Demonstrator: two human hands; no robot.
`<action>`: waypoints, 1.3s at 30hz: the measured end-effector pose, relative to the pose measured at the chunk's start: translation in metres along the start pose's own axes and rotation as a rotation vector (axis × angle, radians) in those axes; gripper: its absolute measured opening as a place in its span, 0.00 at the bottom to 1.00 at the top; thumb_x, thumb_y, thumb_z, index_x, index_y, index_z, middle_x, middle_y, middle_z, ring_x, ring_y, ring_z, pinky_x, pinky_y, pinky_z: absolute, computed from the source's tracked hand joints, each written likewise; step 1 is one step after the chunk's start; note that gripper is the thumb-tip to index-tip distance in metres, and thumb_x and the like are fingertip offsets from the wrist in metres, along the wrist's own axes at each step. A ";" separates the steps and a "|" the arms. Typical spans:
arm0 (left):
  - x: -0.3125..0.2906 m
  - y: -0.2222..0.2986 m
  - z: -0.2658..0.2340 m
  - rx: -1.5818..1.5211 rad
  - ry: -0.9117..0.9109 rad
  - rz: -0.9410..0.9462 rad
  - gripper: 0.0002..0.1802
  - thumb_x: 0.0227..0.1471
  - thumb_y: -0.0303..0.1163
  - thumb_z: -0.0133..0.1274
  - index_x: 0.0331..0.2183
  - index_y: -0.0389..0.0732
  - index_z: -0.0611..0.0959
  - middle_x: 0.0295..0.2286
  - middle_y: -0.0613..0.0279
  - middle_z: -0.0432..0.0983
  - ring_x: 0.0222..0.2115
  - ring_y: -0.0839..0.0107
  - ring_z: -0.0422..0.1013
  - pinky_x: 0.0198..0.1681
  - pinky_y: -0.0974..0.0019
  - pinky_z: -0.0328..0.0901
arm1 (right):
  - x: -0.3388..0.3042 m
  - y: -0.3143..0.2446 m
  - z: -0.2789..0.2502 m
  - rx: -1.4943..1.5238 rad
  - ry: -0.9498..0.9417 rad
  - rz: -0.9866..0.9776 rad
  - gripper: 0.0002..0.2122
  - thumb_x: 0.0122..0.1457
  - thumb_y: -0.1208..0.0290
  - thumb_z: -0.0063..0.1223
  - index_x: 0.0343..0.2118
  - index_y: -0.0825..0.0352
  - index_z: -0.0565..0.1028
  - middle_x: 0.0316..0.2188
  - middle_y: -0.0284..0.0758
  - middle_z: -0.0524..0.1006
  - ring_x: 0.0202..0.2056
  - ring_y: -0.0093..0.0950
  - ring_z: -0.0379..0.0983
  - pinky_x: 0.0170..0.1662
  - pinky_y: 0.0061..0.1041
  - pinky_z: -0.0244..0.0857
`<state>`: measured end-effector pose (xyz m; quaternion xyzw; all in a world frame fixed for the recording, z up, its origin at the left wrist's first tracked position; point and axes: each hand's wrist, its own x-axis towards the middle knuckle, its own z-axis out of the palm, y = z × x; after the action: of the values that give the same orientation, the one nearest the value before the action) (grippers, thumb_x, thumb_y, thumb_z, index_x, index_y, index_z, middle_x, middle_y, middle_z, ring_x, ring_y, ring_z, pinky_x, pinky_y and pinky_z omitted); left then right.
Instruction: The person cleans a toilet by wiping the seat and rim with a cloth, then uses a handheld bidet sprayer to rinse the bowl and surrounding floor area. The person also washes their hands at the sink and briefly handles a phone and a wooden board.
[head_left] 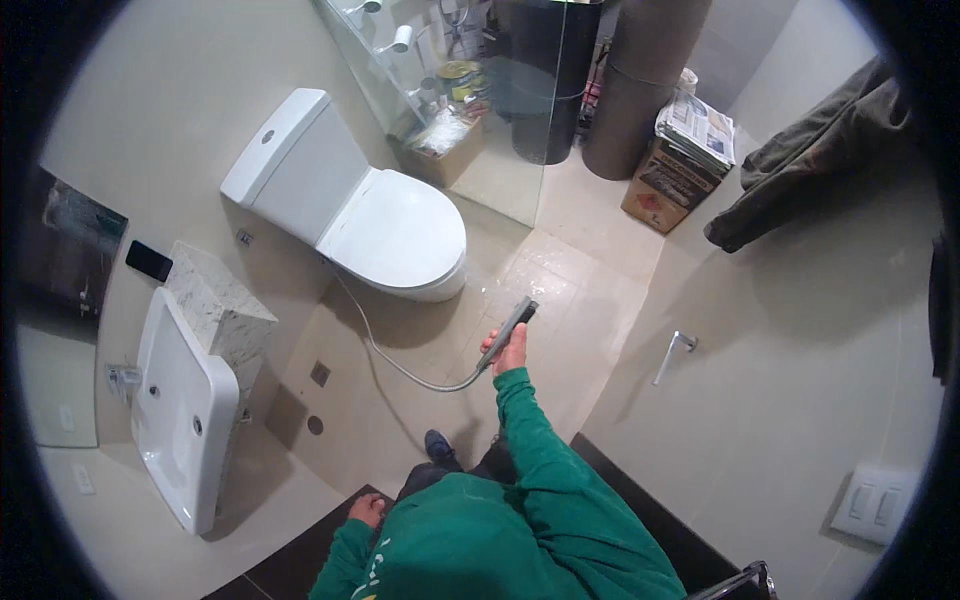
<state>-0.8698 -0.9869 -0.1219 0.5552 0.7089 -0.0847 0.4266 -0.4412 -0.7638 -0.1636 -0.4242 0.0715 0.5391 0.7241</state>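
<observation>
My right hand (pixel 513 352) is wrapped round a grey handheld sprayer (pixel 519 318), stretched out over the tiled floor with the spray head pointing forward. A flexible hose (pixel 410 376) curves from the sprayer's lower end back toward the wall beside the toilet (pixel 395 225), whose lid is down. Ahead of the spray head, the floor (pixel 545 275) looks wet and shiny. Low beside my body hangs my left hand (pixel 367 511), its fingers loosely bent and nothing visible in them.
On the left a white washbasin (pixel 225 400) adjoins a marble ledge holding a phone (pixel 149 261). A glass panel (pixel 510 185) stands beyond the toilet. Newspapers (pixel 697 128) top a cardboard box (pixel 667 187) near dark bins (pixel 625 110). A jacket (pixel 800 165) and metal holder (pixel 675 355) are on the right wall.
</observation>
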 end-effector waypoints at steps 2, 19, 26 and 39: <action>-0.003 0.015 0.008 0.076 0.026 0.009 0.19 0.47 0.42 0.48 0.39 0.40 0.77 0.35 0.51 0.73 0.39 0.57 0.68 0.45 0.59 0.62 | 0.013 -0.011 -0.013 0.095 -0.013 -0.008 0.24 0.54 0.40 0.35 0.32 0.60 0.61 0.21 0.32 0.66 0.18 0.27 0.65 0.21 0.29 0.64; 0.030 0.057 0.007 0.039 -0.005 0.069 0.20 0.47 0.40 0.48 0.39 0.36 0.76 0.36 0.48 0.73 0.39 0.55 0.68 0.45 0.58 0.61 | 0.087 -0.056 0.005 0.066 0.033 -0.114 0.26 0.52 0.38 0.35 0.30 0.62 0.63 0.20 0.33 0.67 0.19 0.28 0.66 0.23 0.31 0.64; 0.082 0.066 -0.025 0.062 -0.044 0.093 0.20 0.48 0.39 0.47 0.39 0.35 0.76 0.36 0.48 0.73 0.39 0.55 0.69 0.46 0.60 0.61 | 0.109 -0.066 0.004 0.091 0.104 -0.169 0.24 0.52 0.38 0.36 0.31 0.59 0.59 0.20 0.33 0.66 0.17 0.28 0.66 0.20 0.29 0.65; 0.134 0.076 -0.064 0.114 -0.037 0.014 0.20 0.47 0.39 0.48 0.39 0.35 0.76 0.35 0.47 0.74 0.37 0.55 0.70 0.43 0.60 0.63 | 0.159 -0.068 0.073 0.081 0.010 -0.118 0.21 0.56 0.43 0.34 0.32 0.59 0.60 0.20 0.33 0.67 0.17 0.27 0.65 0.20 0.28 0.64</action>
<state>-0.8403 -0.8253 -0.1486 0.5819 0.6910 -0.1322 0.4079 -0.3448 -0.6024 -0.1700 -0.4005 0.0717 0.4901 0.7709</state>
